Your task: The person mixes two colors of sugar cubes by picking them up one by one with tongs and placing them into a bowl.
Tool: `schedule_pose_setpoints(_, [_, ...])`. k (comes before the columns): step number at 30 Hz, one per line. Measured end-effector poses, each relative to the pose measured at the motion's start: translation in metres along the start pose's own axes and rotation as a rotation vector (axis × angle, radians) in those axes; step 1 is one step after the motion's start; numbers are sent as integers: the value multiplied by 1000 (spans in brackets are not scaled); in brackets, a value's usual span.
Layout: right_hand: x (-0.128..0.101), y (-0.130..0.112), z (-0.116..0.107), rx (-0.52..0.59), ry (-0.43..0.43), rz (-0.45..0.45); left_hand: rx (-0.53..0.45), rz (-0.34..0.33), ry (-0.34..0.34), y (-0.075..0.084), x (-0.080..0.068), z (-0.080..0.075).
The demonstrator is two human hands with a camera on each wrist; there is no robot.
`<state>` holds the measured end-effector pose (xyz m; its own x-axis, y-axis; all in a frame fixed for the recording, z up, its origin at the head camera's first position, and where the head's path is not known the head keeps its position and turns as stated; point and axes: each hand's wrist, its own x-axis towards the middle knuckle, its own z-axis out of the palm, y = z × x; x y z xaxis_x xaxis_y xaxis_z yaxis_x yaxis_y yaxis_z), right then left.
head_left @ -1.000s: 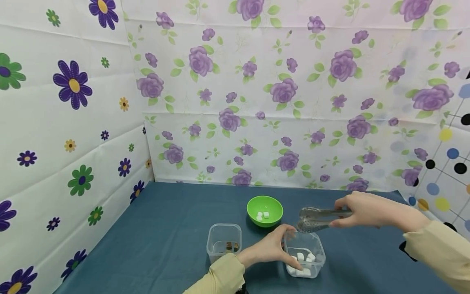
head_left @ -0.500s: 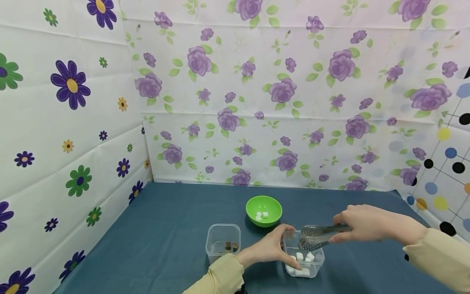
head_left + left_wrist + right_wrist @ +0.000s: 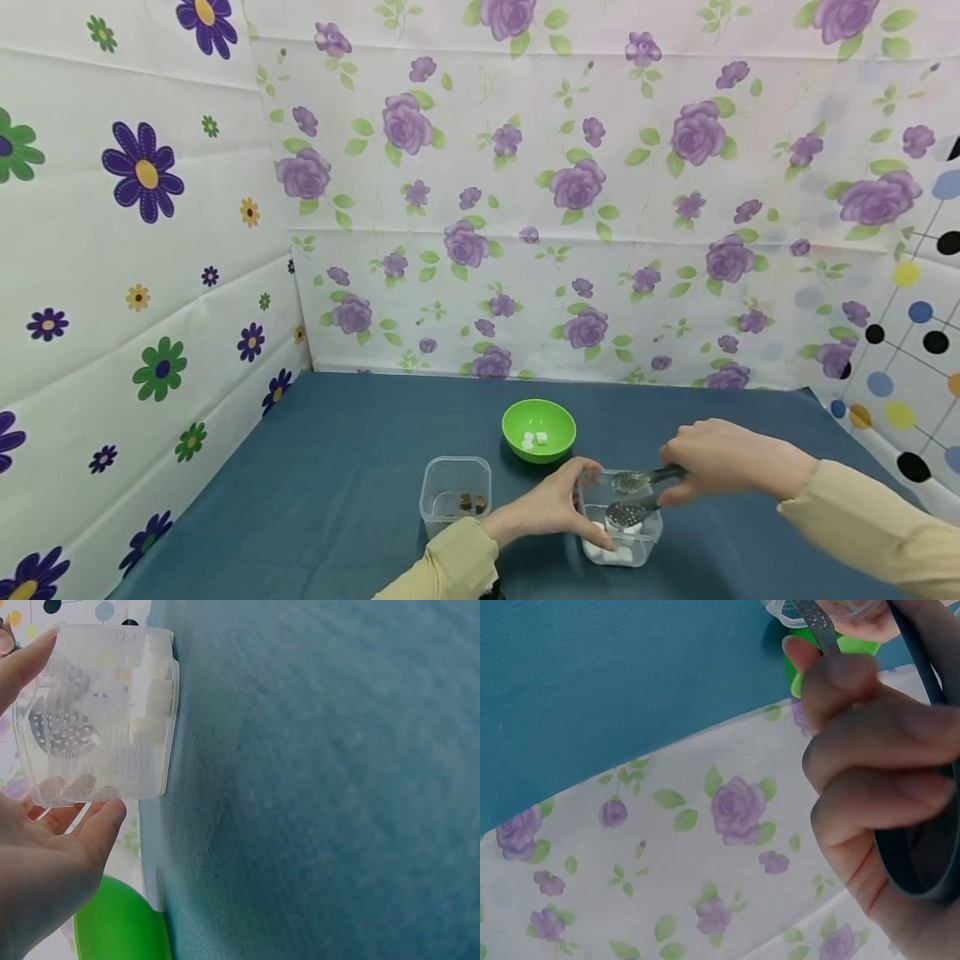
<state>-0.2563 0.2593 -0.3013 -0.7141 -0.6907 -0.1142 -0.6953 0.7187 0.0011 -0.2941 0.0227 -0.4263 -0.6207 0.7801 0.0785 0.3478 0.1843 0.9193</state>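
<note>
White sugar-like cubes [image 3: 615, 546] lie at the bottom of the clear square plastic tub [image 3: 651, 533], just below the spread tips of the perforated metal tongs [image 3: 636, 493]. Right hand [image 3: 723, 461] grips the tongs' handles, their long axis slanting down-left into the tub. Left hand [image 3: 551, 506] curls around the tub's near wall, steadying it on the blue bench [image 3: 360, 450].

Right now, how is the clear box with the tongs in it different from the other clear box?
The box with the tongs holds white cubes; the other clear box holds a few small brown bits. The left hand holds the first box; nothing touches the other. The first stands right, the other left. Both are clear, open-topped and square.
</note>
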Motion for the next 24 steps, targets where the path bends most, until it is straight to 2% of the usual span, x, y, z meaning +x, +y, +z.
schedule_pose_setpoints(7, [9,-3,7,-64,23,-30,-13,-2,-2,-1,-1,0])
schedule_pose_setpoints(14, [15,-5,13,-129,19,-22,-14,1,-6,-2,-1,0])
schedule_pose_setpoints(24, [20,-5,17,-166,5,-11,-19,0,-5,-2,-1,0])
